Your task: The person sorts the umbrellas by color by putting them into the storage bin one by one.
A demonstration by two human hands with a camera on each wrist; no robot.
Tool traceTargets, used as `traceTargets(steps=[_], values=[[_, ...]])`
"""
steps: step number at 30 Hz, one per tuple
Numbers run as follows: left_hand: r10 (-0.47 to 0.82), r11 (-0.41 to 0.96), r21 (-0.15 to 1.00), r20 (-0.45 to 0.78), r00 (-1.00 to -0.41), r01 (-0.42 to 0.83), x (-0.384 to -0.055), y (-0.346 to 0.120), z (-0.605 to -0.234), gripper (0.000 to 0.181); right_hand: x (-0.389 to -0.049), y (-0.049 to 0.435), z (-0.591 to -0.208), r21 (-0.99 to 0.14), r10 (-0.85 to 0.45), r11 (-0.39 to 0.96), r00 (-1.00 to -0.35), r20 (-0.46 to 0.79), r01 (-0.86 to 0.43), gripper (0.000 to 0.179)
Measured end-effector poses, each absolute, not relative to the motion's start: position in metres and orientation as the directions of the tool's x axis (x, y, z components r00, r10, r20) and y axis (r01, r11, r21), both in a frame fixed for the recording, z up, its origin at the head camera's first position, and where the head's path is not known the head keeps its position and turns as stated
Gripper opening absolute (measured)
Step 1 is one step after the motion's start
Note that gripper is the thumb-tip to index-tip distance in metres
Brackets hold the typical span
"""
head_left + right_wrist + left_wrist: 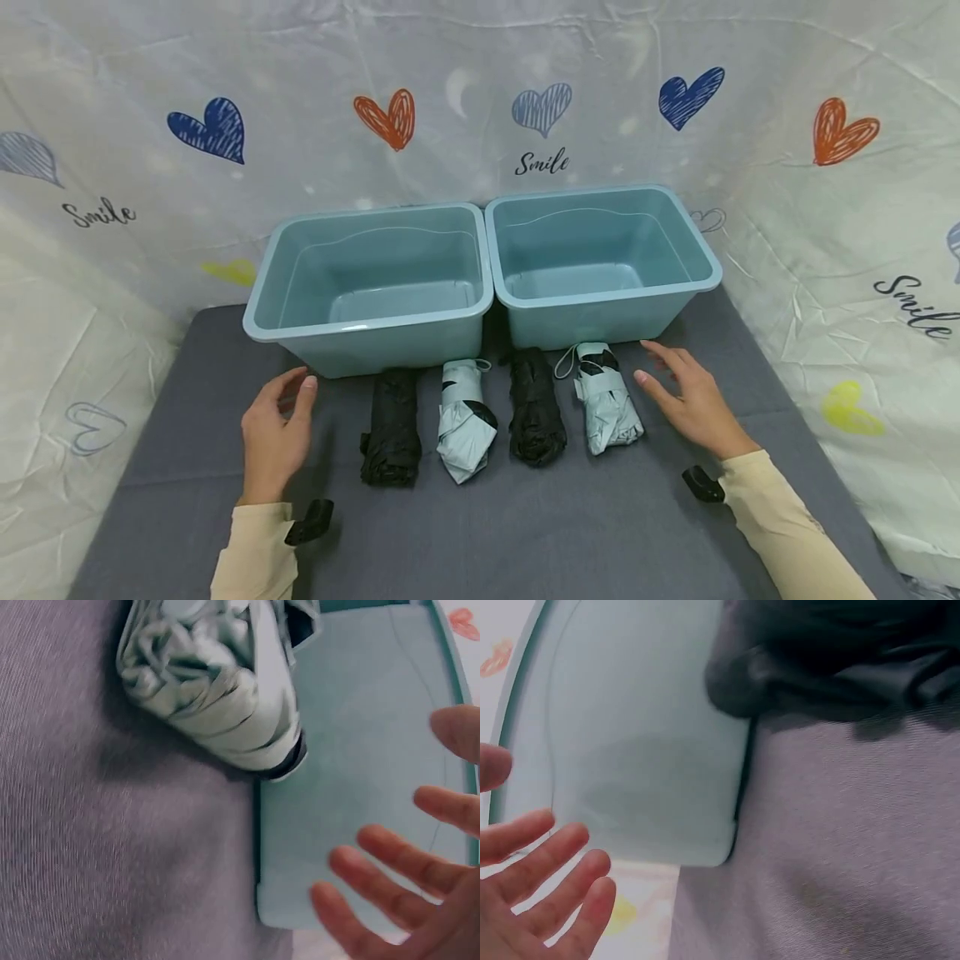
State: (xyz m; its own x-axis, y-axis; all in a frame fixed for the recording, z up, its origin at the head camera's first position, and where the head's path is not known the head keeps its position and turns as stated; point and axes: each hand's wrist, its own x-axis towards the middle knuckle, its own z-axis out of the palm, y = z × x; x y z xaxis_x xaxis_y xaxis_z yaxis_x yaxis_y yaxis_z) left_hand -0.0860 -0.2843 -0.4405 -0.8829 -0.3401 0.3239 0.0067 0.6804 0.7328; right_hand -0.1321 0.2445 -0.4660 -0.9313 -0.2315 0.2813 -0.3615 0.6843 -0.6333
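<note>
Two bare hands hover with fingers loosely spread, holding nothing, over a grey fabric-covered table point(187, 433) where four folded compact umbrellas lie in a row before two empty pale blue plastic tubs. The left hand point(274, 433) rests low near the front wall of the left pale blue plastic tub point(375, 333), just beside the leftmost black folded umbrella point(392, 425), apart from it; its grip is open, the fingers relaxed and slightly curved. The right hand point(693, 400) is likewise open, its fingers straight and fanned, just beside the rightmost pale mint folded umbrella point(607, 400) and close to the front wall of the right pale blue plastic tub point(600, 321), touching neither as far as the head view shows. Between these two umbrellas lie a second pale mint folded umbrella with black patches point(465, 417) and a second black folded umbrella point(535, 408), all four pointing toward the table's near edge with their far ends close against the tubs. The tubs stand side by side along the table's far edge, rims touching. The left wrist view shows fingertips point(570, 847) before the tub wall; the right wrist view shows fingers point(382, 855) near the mint umbrella's end. A white crinkled backdrop sheet printed with coloured hearts point(480, 100) encloses the table on three sides.
</note>
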Motion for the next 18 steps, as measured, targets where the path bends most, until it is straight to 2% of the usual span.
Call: traceTargets(steps=[5,9,14,18], values=[[-0.491,0.556,0.829,0.279,-0.825,-0.050,-0.095,-0.301,-0.430,0.048,-0.131,0.245,-0.463,-0.756,-0.275,0.606,-0.957,0.092,-0.247,0.057],[-0.524,0.480,0.877,0.258,-0.812,-0.031,-0.112,-0.314,-0.419,0.052,-0.132,0.246,-0.463,-0.821,-0.318,0.553,-0.947,-0.052,-0.141,0.064],[-0.502,0.359,0.933,0.179,-0.846,-0.016,-0.137,-0.328,-0.405,0.056,-0.137,0.245,-0.467,-0.852,-0.361,0.521,-0.919,-0.160,-0.056,0.073],[-0.414,0.171,0.985,0.064,-0.908,-0.009,-0.152,-0.337,-0.397,0.061,-0.139,0.242,-0.471,-0.857,-0.395,0.514,-0.896,-0.205,-0.031,0.078]])
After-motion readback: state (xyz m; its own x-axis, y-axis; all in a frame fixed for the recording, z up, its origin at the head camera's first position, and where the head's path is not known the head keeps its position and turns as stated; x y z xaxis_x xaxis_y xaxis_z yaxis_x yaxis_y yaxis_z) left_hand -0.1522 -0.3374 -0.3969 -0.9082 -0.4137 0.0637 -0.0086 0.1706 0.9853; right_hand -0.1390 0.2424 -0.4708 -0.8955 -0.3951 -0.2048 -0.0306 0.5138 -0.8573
